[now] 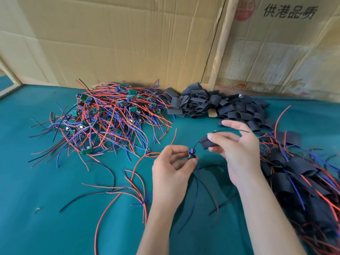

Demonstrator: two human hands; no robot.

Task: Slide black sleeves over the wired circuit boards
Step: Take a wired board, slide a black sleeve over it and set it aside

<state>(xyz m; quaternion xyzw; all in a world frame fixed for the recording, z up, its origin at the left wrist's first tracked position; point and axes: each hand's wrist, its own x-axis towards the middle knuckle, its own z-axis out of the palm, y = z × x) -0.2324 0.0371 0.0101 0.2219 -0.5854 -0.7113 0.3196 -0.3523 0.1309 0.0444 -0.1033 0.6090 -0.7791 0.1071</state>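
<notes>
So we're mid-thread on this one: the black wire (197,143) runs from the board (191,154) up through the sleeve (208,142) and its free end pokes out past the right fingers. The trick now, we reckon, is to keep that wire taut and pull the sleeve down along it until it swallows the board. Squeezing the sleeve by its edges should pop its mouth open so the board's corners don't snag. We'd also line the board up endways with the tube, and let the red and blue leads trail out below rather than bunching inside.

Our left hand (171,168) pinches the board between thumb and fingertips, other fingers curled loosely, with the leads hanging down over the green cloth (55,227). Our right hand (237,153) pinches the sleeve between thumb and forefinger, the rest of the fingers fanned out and relaxed above it. Sleeve and board sit near each other but not touching yet, joined only by the wire.

Bare boards are heaped far left (110,115), spare sleeves piled at the back (202,102), and the sleeved ones are stacked on the right (298,181).
</notes>
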